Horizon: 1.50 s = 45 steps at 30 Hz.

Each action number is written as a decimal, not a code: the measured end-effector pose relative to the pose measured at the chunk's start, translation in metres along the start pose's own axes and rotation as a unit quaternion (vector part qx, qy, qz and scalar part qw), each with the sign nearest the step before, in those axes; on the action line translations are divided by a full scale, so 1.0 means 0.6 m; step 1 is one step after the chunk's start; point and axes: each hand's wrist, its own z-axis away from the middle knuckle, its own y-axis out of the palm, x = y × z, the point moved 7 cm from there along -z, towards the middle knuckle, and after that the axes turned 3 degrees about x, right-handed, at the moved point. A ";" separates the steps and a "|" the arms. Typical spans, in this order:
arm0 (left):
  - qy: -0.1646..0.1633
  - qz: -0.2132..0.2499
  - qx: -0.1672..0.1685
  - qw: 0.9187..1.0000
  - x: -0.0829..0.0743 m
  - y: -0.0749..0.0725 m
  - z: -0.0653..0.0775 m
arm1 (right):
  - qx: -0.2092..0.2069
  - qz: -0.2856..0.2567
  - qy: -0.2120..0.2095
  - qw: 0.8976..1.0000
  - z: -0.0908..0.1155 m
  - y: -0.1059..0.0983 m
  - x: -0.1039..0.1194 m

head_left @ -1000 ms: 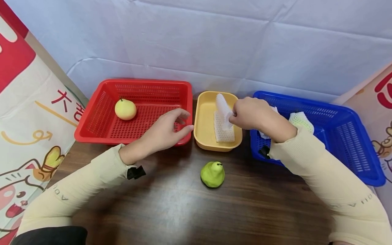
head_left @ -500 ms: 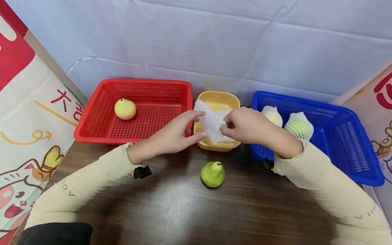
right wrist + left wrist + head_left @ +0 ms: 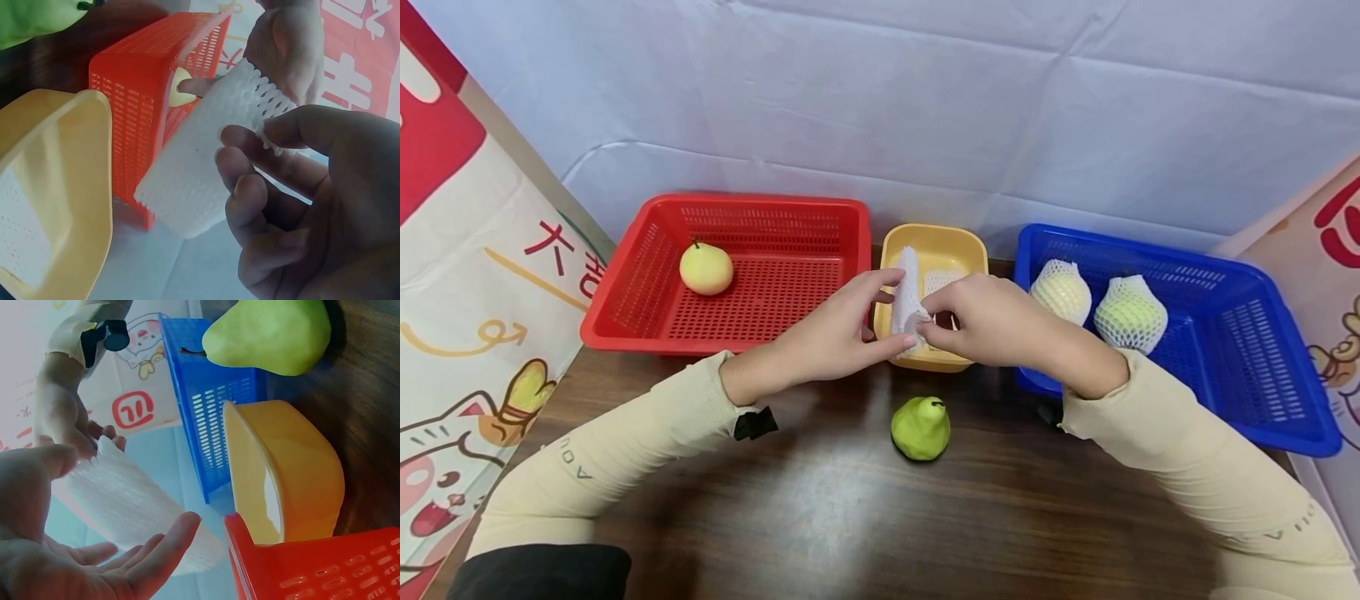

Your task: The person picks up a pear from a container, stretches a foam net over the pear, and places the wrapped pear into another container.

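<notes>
Above the yellow tub (image 3: 934, 240), we locate a white foam net sleeve (image 3: 907, 287), held tilted and raised off the base. The right hand (image 3: 1003, 323) pinches one end of it between thumb and index finger, with the remaining fingers curled. The left hand (image 3: 823, 333) is positioned on the opposite side, thumb and fingers spread apart; we cannot tell whether it touches the mesh. A second sleeve (image 3: 942, 282) lies flat inside the tub. Nearer to us, a green pear (image 3: 921, 429) stands upright on the dark wood tabletop (image 3: 850, 525). Left of the tub, we find a red perforated basket (image 3: 760, 321) containing one yellow pear (image 3: 706, 269); to the right, a blue perforated basket (image 3: 1225, 350) contains two net-wrapped fruits (image 3: 1131, 312). Behind all three containers hangs a pale blue cloth (image 3: 880, 100).
</notes>
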 end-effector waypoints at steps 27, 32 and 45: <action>0.053 -0.026 -0.117 0.991 0.000 -0.037 0.016 | -0.080 0.053 -0.028 0.995 0.043 0.005 -0.007; 0.062 -0.025 -0.130 0.989 0.004 -0.042 0.022 | -0.113 0.076 -0.043 0.990 0.063 0.003 -0.014; 0.233 -0.073 -0.092 0.965 -0.022 -0.004 0.031 | -0.218 0.129 -0.179 0.951 0.101 0.022 -0.014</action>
